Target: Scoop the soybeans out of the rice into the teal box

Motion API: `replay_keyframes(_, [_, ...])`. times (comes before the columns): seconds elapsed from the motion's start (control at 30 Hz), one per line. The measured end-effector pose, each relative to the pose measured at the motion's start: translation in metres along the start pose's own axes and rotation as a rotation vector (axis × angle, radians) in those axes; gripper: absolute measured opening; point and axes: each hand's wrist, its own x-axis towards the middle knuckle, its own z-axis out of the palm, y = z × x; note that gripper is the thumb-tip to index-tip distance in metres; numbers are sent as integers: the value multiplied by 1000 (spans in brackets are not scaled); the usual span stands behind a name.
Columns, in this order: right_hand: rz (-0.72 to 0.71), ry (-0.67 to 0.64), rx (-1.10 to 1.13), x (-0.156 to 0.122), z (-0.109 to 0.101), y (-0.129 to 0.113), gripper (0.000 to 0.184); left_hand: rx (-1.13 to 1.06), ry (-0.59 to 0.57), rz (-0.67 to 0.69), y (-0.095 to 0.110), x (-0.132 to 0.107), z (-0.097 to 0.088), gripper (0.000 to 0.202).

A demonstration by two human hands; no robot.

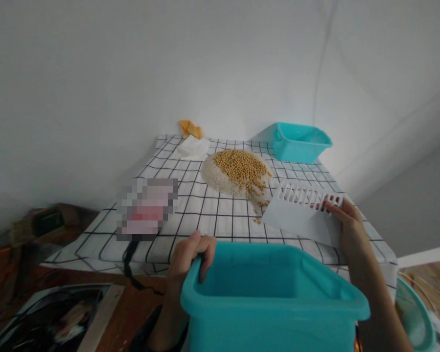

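Observation:
My left hand (193, 256) grips the left rim of a turquoise plastic bin (274, 303), its fingers hooked over the edge. The bin is at the near edge of the table, and the part of its inside that shows holds nothing. In my right hand (346, 220) is a white flat plastic panel (300, 215) with a row of slots along its upper edge, held tilted above the cloth. Beyond the panel lies a heap of yellow soybeans (242, 166) on pale grains (216, 178) that look like rice. Some beans trail towards the panel's left corner.
A second turquoise bin (302, 144) stands at the back right of the checked tablecloth (190, 205). White plastic bags or cloth (192, 147) and a yellow cloth (190, 129) lie at the back left. A blurred-out object (146, 210) with a black strap is on the left. Right, below, sits a round basin (414, 313).

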Motion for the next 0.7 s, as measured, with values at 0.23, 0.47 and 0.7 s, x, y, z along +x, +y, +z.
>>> replay_keyframes(0.23, [14,-52,-16,0,-1,3,16,-60,34,5,1,-2,2,66])
replay_keyframes(0.47, [6,6,-15,-1,2,1,17,-43,102,52,-4,-1,6,65])
replay_keyframes(0.7, [11,78,-4,0,2,1,18,-33,51,18,1,0,3,65])
